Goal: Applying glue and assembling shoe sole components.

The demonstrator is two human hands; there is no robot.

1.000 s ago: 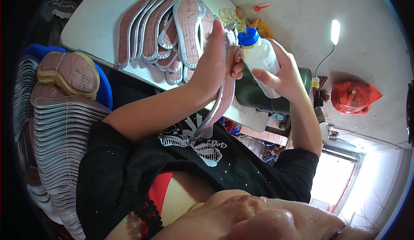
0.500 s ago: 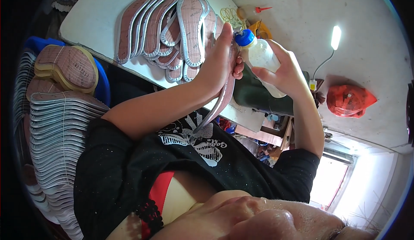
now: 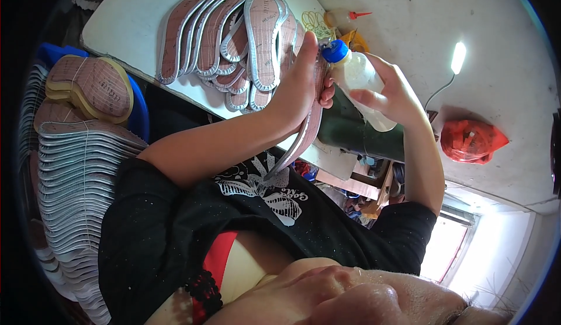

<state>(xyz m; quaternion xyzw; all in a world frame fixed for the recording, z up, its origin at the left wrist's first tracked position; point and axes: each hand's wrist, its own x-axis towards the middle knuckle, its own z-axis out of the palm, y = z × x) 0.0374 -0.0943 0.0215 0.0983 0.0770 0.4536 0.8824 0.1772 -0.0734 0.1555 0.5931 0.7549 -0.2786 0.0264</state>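
A pinkish, checked shoe insole with a pale edge is held upright in my left hand, thumb extended and fingertips curled round its other side. Its lower end reaches down in front of my shirt. My right hand is wrapped round a translucent squeeze bottle with whitish contents. The bottle lies tilted, its blue cap close to the insole's upper part; whether the tip touches is hidden. Beyond my left hand, several similar insoles lie overlapped on a white table.
Tall stacks of insoles stand at the left, a tied yellow-edged bundle beside a blue container. A lit lamp, a red plastic bag and a red-tipped bottle are at the right and back. A dark green cylindrical form sits below the bottle.
My right hand and the bottle have moved slightly right, and the bottle lies a little flatter. My left hand keeps its hold on the insole.
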